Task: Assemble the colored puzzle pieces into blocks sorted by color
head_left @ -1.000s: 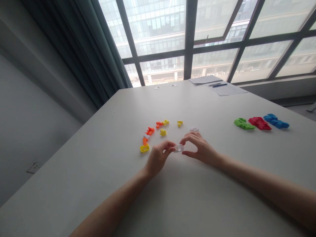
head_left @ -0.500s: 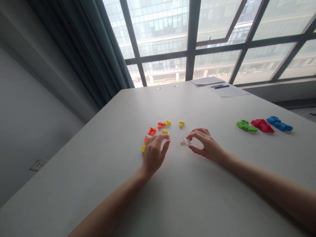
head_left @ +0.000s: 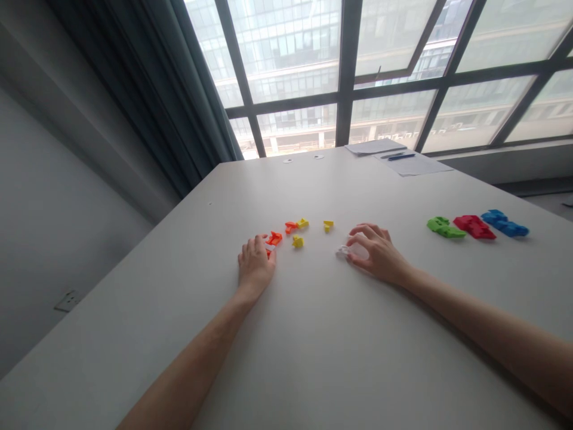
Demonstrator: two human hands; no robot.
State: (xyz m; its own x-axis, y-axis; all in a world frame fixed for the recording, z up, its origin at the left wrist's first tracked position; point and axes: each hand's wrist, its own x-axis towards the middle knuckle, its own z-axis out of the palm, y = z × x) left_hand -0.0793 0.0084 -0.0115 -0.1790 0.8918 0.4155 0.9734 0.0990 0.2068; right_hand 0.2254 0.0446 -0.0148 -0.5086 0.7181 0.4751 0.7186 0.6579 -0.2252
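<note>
Fingers of the right hand (head_left: 378,255) curled over a white piece (head_left: 344,251) at frame centre, tips pinching it on the table (head_left: 313,358). Left hand (head_left: 255,263) lay flat, fingers together, on the orange pieces (head_left: 274,238). Sorting step, likely; next move needs a clean pinch on one small part.

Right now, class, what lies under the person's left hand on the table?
The left hand lies flat on the table. At its fingertips an orange piece and a small white piece peek out. Anything under the palm is covered.
</note>
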